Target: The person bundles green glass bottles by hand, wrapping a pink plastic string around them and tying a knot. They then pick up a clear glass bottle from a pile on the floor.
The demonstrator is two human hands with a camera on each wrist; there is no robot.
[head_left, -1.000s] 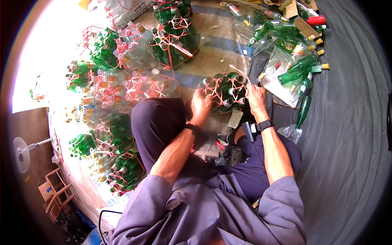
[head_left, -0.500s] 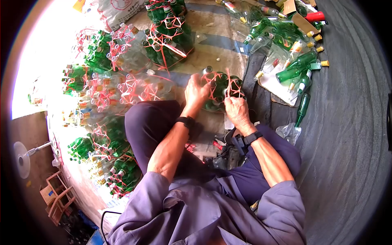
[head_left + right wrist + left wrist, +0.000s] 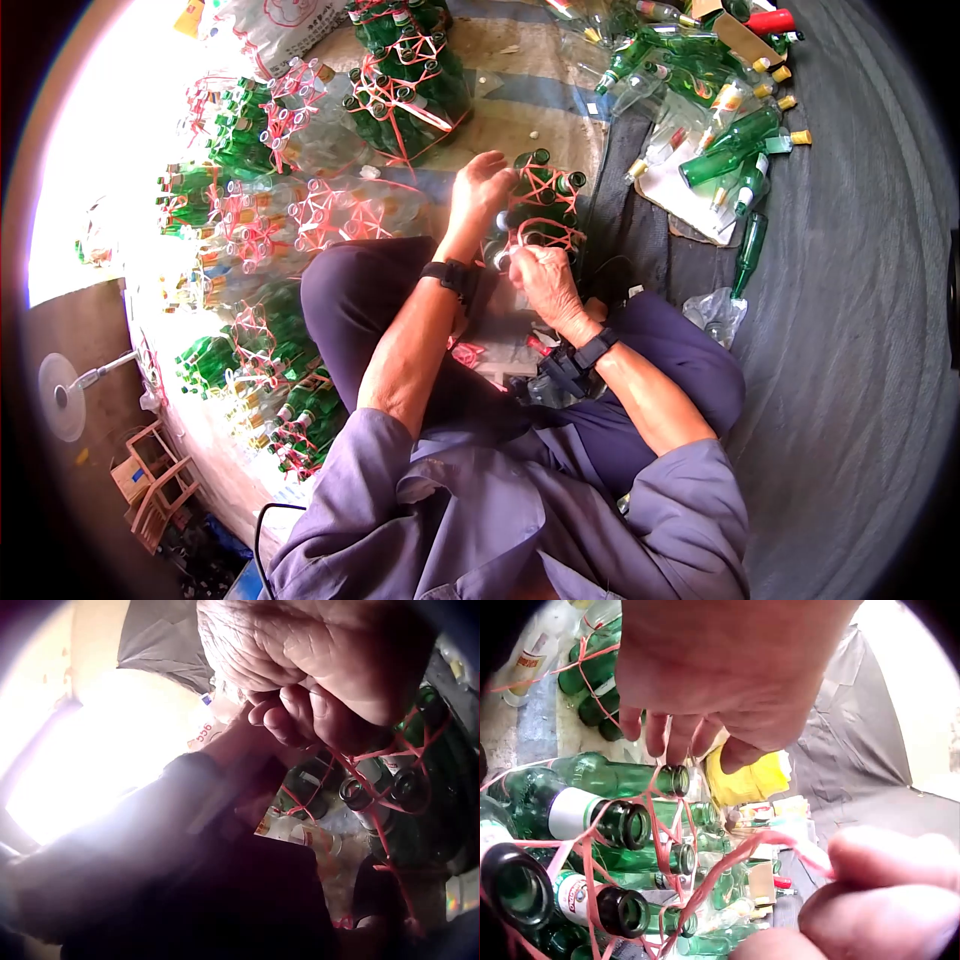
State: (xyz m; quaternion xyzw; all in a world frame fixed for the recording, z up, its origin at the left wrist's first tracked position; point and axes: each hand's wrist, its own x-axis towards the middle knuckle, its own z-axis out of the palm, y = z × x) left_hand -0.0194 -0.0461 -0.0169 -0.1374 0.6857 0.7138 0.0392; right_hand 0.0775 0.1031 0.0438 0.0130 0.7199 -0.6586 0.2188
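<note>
A bundle of green glass bottles [image 3: 545, 205] laced with red string [image 3: 535, 232] lies tipped on the floor in front of my knees, mouths facing me. My left hand [image 3: 482, 188] grips its far left side, fingers curled over the bottle necks [image 3: 676, 780] and hooked among the string. At the bundle's near edge my right hand [image 3: 535, 272] pinches a strand of the red string [image 3: 780, 844] and holds it taut. In the right wrist view the right hand [image 3: 300, 712] is curled tight, with red string [image 3: 371, 757] running down from it to the bottle mouths [image 3: 397, 787].
Several tied bottle bundles [image 3: 405, 80] stand in rows to the left and ahead. Loose green and clear bottles [image 3: 730, 150] lie heaped at upper right on a grey mat [image 3: 850, 320]. A crumpled plastic bag [image 3: 712, 315] lies by my right knee. A fan [image 3: 60, 385] stands far left.
The bundle has tipped and come closer to my knees. My right hand moved from its right side to its near edge, pulling string; my left hand shifted up onto the far side.
</note>
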